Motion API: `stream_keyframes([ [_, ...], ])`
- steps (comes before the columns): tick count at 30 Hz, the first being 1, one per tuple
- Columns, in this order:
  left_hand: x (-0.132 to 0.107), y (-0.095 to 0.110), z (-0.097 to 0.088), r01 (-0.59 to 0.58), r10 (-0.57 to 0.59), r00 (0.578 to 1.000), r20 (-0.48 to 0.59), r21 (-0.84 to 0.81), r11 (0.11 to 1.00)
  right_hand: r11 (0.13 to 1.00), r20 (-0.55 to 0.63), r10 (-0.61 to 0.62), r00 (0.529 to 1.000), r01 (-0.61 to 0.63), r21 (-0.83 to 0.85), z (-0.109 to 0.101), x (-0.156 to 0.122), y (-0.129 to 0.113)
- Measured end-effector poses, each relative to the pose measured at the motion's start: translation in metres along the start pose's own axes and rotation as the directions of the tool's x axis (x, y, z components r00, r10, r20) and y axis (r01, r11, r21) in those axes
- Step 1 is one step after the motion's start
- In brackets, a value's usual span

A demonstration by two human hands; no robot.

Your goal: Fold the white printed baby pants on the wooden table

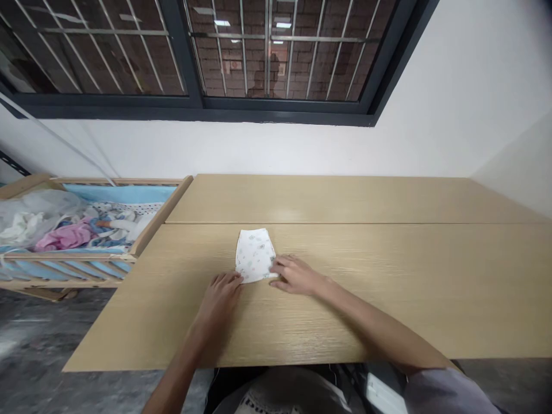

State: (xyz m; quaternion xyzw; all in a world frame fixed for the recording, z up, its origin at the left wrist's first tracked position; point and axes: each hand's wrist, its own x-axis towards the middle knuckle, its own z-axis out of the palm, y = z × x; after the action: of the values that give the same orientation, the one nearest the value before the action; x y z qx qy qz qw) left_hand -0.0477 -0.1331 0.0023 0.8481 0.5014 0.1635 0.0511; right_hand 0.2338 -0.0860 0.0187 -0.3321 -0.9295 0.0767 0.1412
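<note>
A folded white cloth [255, 256] with a small pale print lies flat on the light wood-grain table [388, 299], near the table's front edge. My left hand [221, 299] is at the cloth's lower left corner, with the fingertips touching its edge. Whether those fingers grip the cloth is hard to tell. My right hand [294, 275] comes in from the right and closes on the cloth's lower right corner, with the fingers over it and the thumb below.
To the left of the table stands a wooden crib [92, 253] with blue lining, holding a pink garment, other clothes and a clear plastic bag. A second tabletop panel [353, 198] adjoins at the back, below a white wall and a barred window [276, 52].
</note>
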Motion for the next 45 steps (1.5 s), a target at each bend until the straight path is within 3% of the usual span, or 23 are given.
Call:
stream_keyframes([
  [7, 0.004, -0.005, 0.001, -0.039, 0.039, 0.999, -0.023, 0.024, 0.999, 0.978, -0.147, 0.038, 0.988, -0.067, -0.197, 0.030, -0.017, -0.013],
  [10, 0.001, 0.003, -0.001, -0.006, 0.006, 1.000, -0.030, 0.011, 1.000, 0.984, -0.183, 0.123, 0.975, -0.144, -0.105, 0.024, -0.014, -0.024],
  [14, 0.008, 0.008, -0.009, 0.074, -0.078, 0.995, -0.066, -0.068, 0.995, 0.945, -0.170, 0.317, 0.933, -0.296, 0.137, 0.000, -0.004, -0.028],
  [20, 0.067, -0.008, -0.027, 0.217, -0.222, 0.973, -0.064, -0.087, 0.972, 0.819, -0.051, 0.473, 0.880, -0.417, 0.394, -0.025, 0.030, 0.008],
  [23, 0.101, -0.020, -0.026, 0.258, -0.263, 0.962, -0.069, -0.069, 0.964, 0.802, -0.120, 0.527, 0.841, -0.446, 0.398, -0.014, 0.052, 0.034],
  [27, 0.132, -0.032, -0.011, 0.303, -0.304, 0.950, -0.070, -0.035, 0.953, 0.791, -0.189, 0.580, 0.793, -0.491, 0.366, 0.012, 0.072, 0.060],
  [30, 0.142, -0.038, 0.000, 0.310, -0.310, 0.949, -0.063, -0.012, 0.951, 0.782, -0.191, 0.598, 0.779, -0.513, 0.355, 0.023, 0.076, 0.067],
  [33, 0.140, -0.034, 0.002, 0.294, -0.292, 0.951, -0.105, 0.001, 0.956, 0.781, -0.214, 0.607, 0.765, -0.524, 0.341, 0.019, 0.073, 0.062],
  [35, 0.132, -0.024, 0.002, 0.270, -0.266, 0.950, -0.166, 0.003, 0.963, 0.819, -0.281, 0.567, 0.774, -0.497, 0.285, 0.011, 0.069, 0.052],
  [38, 0.118, 0.001, 0.013, 0.159, -0.157, 0.967, -0.201, -0.009, 0.987, 0.931, -0.320, 0.364, 0.875, -0.347, 0.111, 0.008, 0.063, 0.036],
  [41, 0.109, 0.020, 0.037, 0.024, -0.027, 0.989, -0.146, -0.018, 1.000, 0.977, -0.179, 0.206, 0.962, -0.212, -0.011, 0.021, 0.061, 0.027],
  [45, 0.103, 0.021, 0.059, 0.018, -0.016, 0.995, -0.094, 0.023, 1.000, 0.971, -0.078, 0.231, 0.970, -0.235, -0.048, 0.042, 0.060, 0.030],
])
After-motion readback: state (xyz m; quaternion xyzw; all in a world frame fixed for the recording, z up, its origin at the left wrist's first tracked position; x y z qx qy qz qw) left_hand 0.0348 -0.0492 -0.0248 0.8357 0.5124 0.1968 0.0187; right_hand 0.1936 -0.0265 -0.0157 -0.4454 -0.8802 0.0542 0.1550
